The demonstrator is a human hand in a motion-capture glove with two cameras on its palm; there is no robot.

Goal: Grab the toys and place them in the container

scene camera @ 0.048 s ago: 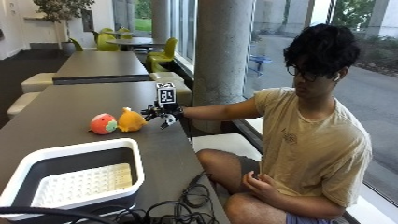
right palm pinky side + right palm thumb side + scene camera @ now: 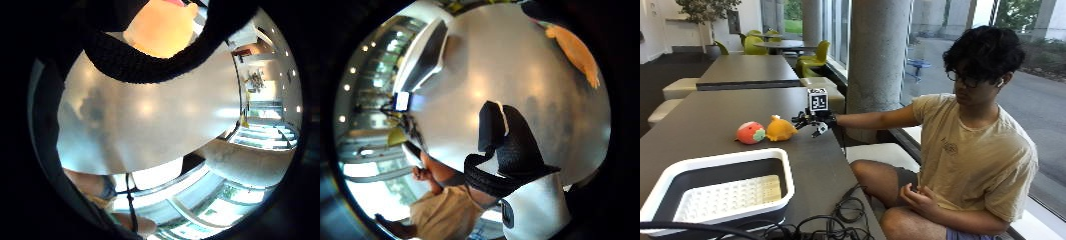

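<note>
Outside view first: a person sits on a bench beside a long grey table [image 2: 713,125], right arm stretched out across it. The gloved right hand [image 2: 814,122] hovers just above the tabletop with its fingers spread and relaxed, gripping nothing. Just beside the fingertips, toward the middle of the table, lies a yellow-orange plush toy [image 2: 780,129], and touching its far side is a red round toy [image 2: 749,133] with a green patch. Both rest on the table surface, apart from the hand by a small gap. Nearer the camera, at the table's end, stands a white-rimmed container [image 2: 680,172] with dark walls and a pale perforated floor; nothing lies in it. Black cables [image 2: 826,225] trail over the table edge next to the container. The person's bare hand [image 2: 923,200] rests in their lap. From the little finger side palm view the yellow-orange plush toy [image 2: 160,27] sits close beyond a black glove strap, on the glossy tabletop. From the thumb side palm view a gloved thumb [image 2: 502,135] stands straight over the table.
</note>
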